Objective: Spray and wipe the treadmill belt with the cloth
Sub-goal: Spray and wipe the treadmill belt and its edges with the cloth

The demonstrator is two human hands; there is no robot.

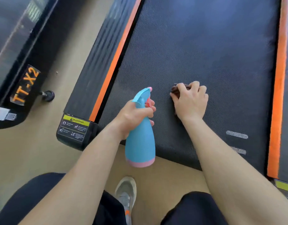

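The belt [205, 46] was a wide dark slab, matte, w/ a fine woven, pebbled texture, filling the frame from centre up to 12 & 2 o'clock. Near its rear edge, at 4 o'clock, sat two short whitish mesh-like dashes [237, 134]. Flat orange strips edged both long sides, the L strip [114, 62] at 11 o'clock and the R strip [280, 78] at 3 o'clock. Outside the L strip ran a black ribbed side rail [94, 70].

The R hand [191, 101] lay palm-down on the belt just R of centre. Its fingers were curled over a small dark-brown bunched cloth [175, 90], gripping it & pressing it to the belt. Only a wrinkled bit of cloth showed, at the hand's 10 o'clock.

The L hand [135, 114], at frame centre, was wrapped tight round the neck of the spray bottle [140, 143]. The bottle was smooth plastic w/ a sky-blue pear-shaped body, a pink band at the base and a pink trigger [148, 101] under the fingers. The nozzle pointed to 1 o'clock, the base to 6 o'clock, over the belt's rear edge.

At 8 o'clock the rail's end carried a black label [75, 127] w/ a yellow header reading "WARNING". The pictograms & small print below were unreadable. At 9 o'clock a neighbouring black machine [26, 85] bore orange "TT-X2", w/ a round black foot [49, 95] beside it. The floor [34, 151] was smooth tan. A grey mesh sneaker [126, 190] stood at 6 o'clock.
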